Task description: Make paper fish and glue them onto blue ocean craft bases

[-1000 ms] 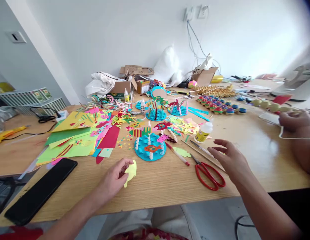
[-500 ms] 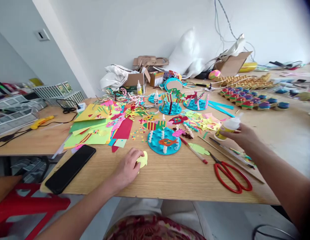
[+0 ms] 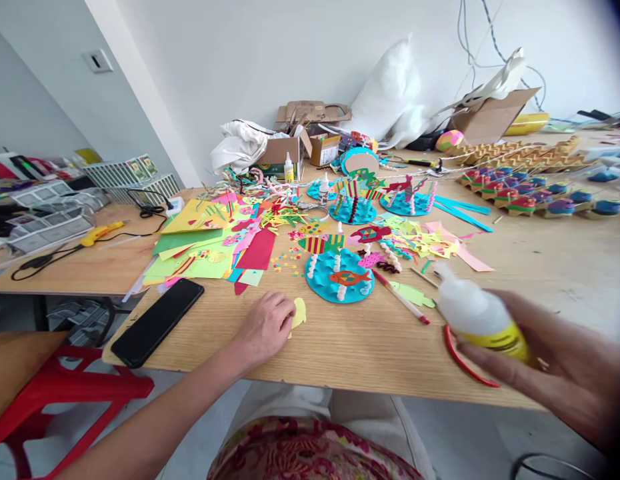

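My right hand (image 3: 550,353) is wrapped round a white glue bottle (image 3: 483,317) with a yellow label, raised above the table's right side and partly blurred. My left hand (image 3: 270,323) rests on the table near its front edge, fingers curled over a pale yellow paper cutout (image 3: 299,312), part of which is hidden. Just beyond it stands a blue round base (image 3: 320,283) with paper fish propped on white twisted stems. A green paper fish (image 3: 410,295) and a red-and-white pen (image 3: 403,299) lie right of that base. Red-handled scissors (image 3: 463,365) are mostly covered by my right hand.
A black phone (image 3: 157,323) lies at front left, below stacked coloured paper (image 3: 195,262). More blue bases (image 3: 353,212), paper scraps (image 3: 433,245) and another glue bottle (image 3: 324,190) stand farther back. Painted egg-carton pieces (image 3: 520,193) are at right. A red stool (image 3: 65,393) is below left.
My right hand has brought the glue bottle nearer and tipped it to the left, now covering much of the scissors. The left hand stays at the yellow cutout. The view has shifted slightly.
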{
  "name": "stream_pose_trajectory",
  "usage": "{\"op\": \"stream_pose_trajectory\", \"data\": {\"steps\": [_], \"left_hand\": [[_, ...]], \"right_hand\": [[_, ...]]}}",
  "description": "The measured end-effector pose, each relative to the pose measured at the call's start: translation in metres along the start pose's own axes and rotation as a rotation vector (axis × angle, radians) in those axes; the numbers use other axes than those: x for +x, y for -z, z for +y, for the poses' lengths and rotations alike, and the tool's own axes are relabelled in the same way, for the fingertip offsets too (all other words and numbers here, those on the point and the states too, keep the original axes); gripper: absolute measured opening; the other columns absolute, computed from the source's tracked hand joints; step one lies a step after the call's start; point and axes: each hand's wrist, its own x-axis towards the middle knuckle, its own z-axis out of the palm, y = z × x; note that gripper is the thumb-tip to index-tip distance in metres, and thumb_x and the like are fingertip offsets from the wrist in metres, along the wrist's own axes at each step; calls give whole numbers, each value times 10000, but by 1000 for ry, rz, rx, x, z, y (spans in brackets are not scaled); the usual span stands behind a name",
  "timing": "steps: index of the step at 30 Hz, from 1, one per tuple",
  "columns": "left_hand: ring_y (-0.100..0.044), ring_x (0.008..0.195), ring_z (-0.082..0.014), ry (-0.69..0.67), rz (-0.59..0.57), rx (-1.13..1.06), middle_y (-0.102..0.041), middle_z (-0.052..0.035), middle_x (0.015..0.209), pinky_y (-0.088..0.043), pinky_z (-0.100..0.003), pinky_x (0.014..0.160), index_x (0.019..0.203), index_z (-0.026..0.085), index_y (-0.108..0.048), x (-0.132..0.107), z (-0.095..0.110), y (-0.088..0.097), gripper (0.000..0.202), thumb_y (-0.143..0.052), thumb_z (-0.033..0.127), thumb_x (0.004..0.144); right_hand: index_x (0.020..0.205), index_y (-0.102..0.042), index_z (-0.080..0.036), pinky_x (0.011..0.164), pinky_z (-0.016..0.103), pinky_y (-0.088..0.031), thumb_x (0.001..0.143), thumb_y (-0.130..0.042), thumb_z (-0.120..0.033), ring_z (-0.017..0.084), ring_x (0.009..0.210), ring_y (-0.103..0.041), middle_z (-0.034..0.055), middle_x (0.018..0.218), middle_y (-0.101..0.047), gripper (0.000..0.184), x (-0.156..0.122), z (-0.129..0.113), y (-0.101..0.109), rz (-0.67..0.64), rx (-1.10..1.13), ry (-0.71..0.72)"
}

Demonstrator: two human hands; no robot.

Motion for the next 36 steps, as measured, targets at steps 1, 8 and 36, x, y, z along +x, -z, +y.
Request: {"op": "stream_pose_trajectory", "data": {"steps": [1,8,36], "left_hand": [[-474,789,-173,-2,-5,6,-530,-29,781,-394,-301,716,742,168,-518,-1,1,1,140,-413,87,788],[-488,827,-182,2,-12,-23,-552,-38,832,-403,-311,737,812,165,-514,-8,2,4,75,-451,132,789],[-491,750,-131,331,-30,-1527,-582,-48,892,-371,-204,586,1054,179,-574,-8,68,7,469,-664,413,659]], "right_hand": [[943,-627,-313,523,320,-465,529,-648,-605,263,714,-595,66,828,-662,507,-4,-5,-5,-64,-22,50],[910,-612,-256,492,292,-501,644,-551,-575,249,686,-606,61,790,-655,420,-12,-21,-26,-232,200,-42],[893,-599,-186,563,242,-414,654,-609,-443,169,672,-528,8,746,-601,351,-31,-59,-97,-443,739,-166]]}}
